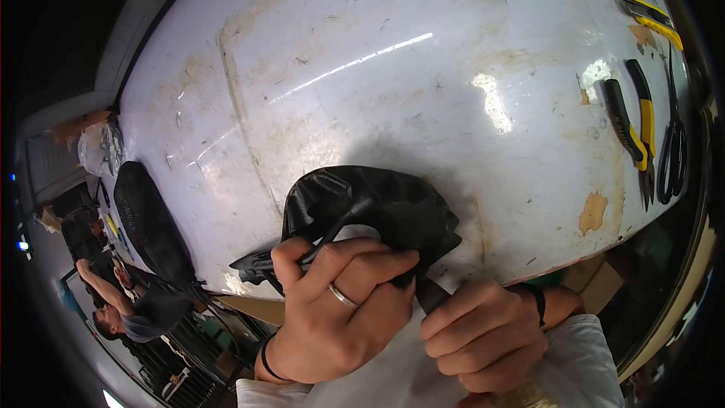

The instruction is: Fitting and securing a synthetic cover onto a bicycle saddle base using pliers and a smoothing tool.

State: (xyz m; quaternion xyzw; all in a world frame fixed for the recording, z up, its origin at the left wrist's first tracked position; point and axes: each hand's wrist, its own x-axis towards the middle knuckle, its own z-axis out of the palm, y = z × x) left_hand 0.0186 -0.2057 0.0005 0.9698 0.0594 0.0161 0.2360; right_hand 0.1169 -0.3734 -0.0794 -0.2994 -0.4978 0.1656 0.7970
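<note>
A black, shiny, leather-like piece with folded, gathered edges bunches up at the table's near edge. My left hand, with a ring on one finger, is closed on its near side, the fingers curled into the folds. Close beside it on the right, my right hand makes a fist around a dark flat strip. Whether that strip joins the black piece is hidden by my fingers. Part of the black piece's underside is also covered by my left hand.
On the table's right side lie yellow-and-black pliers, black scissors and a yellow utility knife. A long black pouch and a clear plastic bag are at the left edge. Beyond, another person works.
</note>
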